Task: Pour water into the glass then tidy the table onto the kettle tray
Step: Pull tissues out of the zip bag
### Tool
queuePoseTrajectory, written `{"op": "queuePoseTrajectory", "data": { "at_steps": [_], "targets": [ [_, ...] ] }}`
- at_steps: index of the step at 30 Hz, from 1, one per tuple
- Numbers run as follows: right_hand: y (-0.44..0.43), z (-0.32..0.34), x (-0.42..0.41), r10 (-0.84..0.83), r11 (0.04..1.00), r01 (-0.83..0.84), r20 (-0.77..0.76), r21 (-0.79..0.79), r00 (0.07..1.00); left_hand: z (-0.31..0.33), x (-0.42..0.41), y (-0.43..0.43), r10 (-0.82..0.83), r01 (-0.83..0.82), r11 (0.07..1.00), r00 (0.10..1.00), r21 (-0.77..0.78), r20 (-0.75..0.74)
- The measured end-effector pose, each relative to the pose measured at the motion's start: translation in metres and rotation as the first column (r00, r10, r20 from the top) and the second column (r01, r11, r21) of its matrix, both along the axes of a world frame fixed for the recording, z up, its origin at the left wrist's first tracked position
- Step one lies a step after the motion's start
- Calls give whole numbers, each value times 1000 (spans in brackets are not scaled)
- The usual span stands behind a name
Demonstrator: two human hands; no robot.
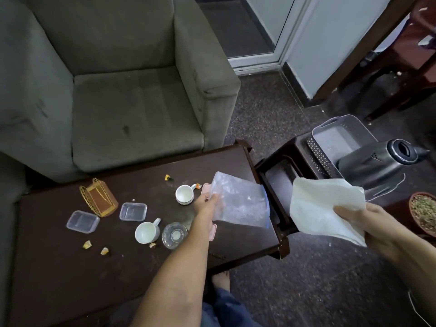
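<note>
My left hand [204,204] grips a clear plastic bag [238,201] held over the right end of the dark wooden table [70,267]. A white cloth [323,206] hangs from my right hand [361,220], in front of the steel kettle [377,161]. The kettle stands on a grey tray [339,128] atop a small side table to the right. A clear glass [174,234] stands beside my left forearm. Two white cups [185,194] [146,232] sit nearby. A pink object [213,231] lies partly hidden under the bag and my arm.
Two clear plastic containers [83,221] [133,211] and a gold wire holder [99,197] lie on the table's left half, with small wrapper scraps [87,244]. A grey armchair [118,90] stands behind the table. A potted plant [424,213] sits at far right.
</note>
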State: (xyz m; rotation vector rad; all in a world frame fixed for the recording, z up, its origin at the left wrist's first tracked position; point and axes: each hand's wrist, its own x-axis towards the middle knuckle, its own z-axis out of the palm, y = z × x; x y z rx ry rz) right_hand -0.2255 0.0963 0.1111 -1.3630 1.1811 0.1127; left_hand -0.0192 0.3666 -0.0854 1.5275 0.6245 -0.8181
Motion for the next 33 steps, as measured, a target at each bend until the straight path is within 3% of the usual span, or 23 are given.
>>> {"op": "queuePoseTrajectory", "data": {
  "at_steps": [5,10,14,17,21,25,27,30,33],
  "targets": [
    [10,-13,-13,35,999,-34,-12,36,999,-25,-7,10,-73,80,991,995,108,-69],
    [23,-14,-3,122,992,-122,4,38,993,-5,-12,16,-253,269,954,959,129,-127],
    [39,-1,23,259,964,-261,41,47,965,42,2,17,-391,363,910,912,202,121],
    [54,22,53,423,904,-425,58,34,904,102,17,20,-478,489,871,831,36,285],
    [75,68,100,662,744,-668,104,33,742,201,26,35,-602,693,721,645,-27,471],
    [96,115,145,806,583,-812,132,-7,577,276,28,61,-695,801,597,481,55,535],
    [107,137,165,844,523,-852,148,-19,515,297,29,75,-652,748,655,492,103,576],
    [123,166,190,880,459,-886,173,-68,443,321,32,98,-509,595,798,586,93,630],
    [135,184,209,876,466,-878,196,-108,441,344,39,119,-382,449,890,641,78,666]
  ]
}}
